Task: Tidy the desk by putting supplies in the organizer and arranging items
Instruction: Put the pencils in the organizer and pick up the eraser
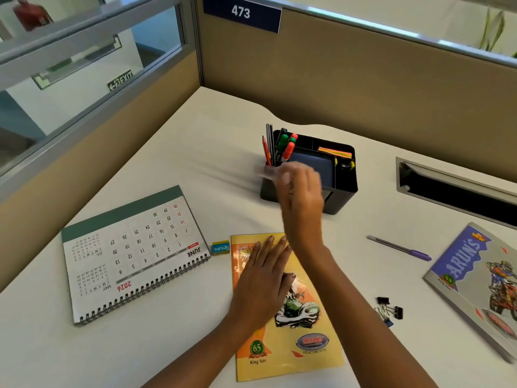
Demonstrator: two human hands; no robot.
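The left hand (263, 278) is laid flat, fingers straight, on the glossy yellow notebook (307, 354) on the matte white bench (195, 152). The right hand (300, 191) is raised before the black rectangular organizer (345, 196) at the bench's rear. It is blurred, so its grip cannot be told. Capped markers (288, 147) are stood upright in the organizer's left compartment. Loose items are noted on the bench: a spiral-bound calendar (134, 247), a small eraser (220, 247), a slim purple pen (400, 249) and black binder clips (390, 308).

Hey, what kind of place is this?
Probably an office cubicle: tan partition walls, a plate numbered 473, a white desk with an organizer and calendar.
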